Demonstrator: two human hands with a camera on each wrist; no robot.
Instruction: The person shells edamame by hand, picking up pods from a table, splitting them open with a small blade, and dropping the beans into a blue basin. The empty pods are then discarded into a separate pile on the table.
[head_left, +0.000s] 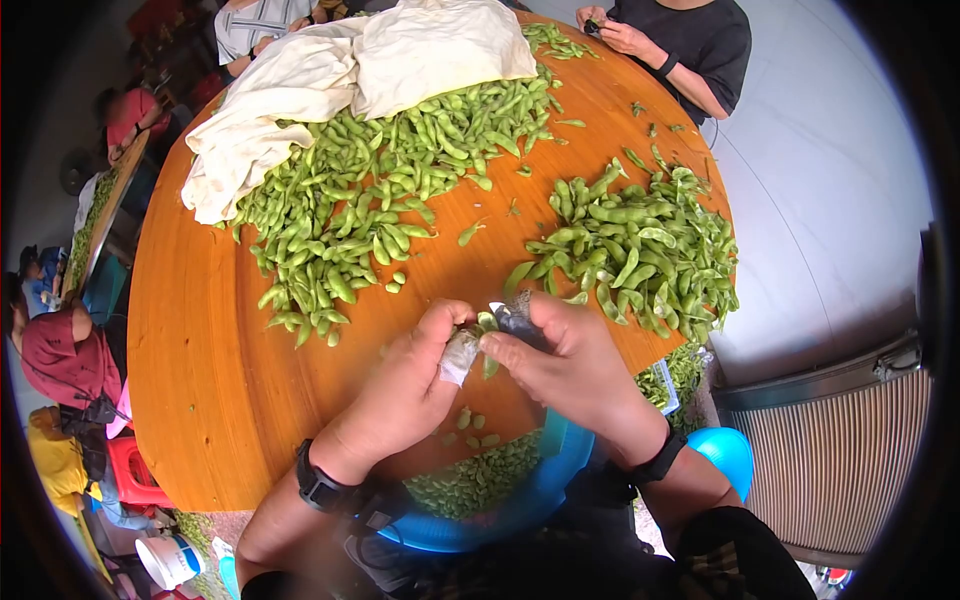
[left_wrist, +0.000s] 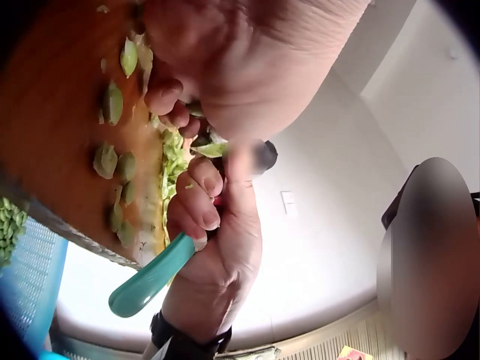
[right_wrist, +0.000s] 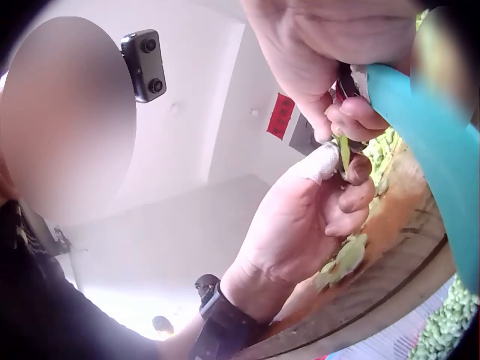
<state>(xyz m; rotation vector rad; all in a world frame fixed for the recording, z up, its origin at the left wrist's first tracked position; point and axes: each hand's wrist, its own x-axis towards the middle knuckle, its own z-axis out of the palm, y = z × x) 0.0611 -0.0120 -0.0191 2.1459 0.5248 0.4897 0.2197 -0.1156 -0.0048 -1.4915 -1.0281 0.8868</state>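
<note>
Between the two hands, above the table's near edge, is a green pod (head_left: 487,322). The left hand (head_left: 405,385), its thumb wrapped in white, pinches the pod (right_wrist: 345,153) between thumb and fingers. Curled round a tool with a teal handle (left_wrist: 152,277), the right hand (left_wrist: 214,225) has its thumb against the pod; the tool's dark part (head_left: 520,322) lies beside the pod. Shelled beans (head_left: 480,440) lie on the table edge below the hands. Under them a blue basket (head_left: 575,450) holds many beans.
A large pile of pods (head_left: 330,220) partly under white cloth (head_left: 440,55) covers the far left of the round table (head_left: 200,380). Another pod pile (head_left: 640,245) lies at the right. Other people sit beyond the table and at the left.
</note>
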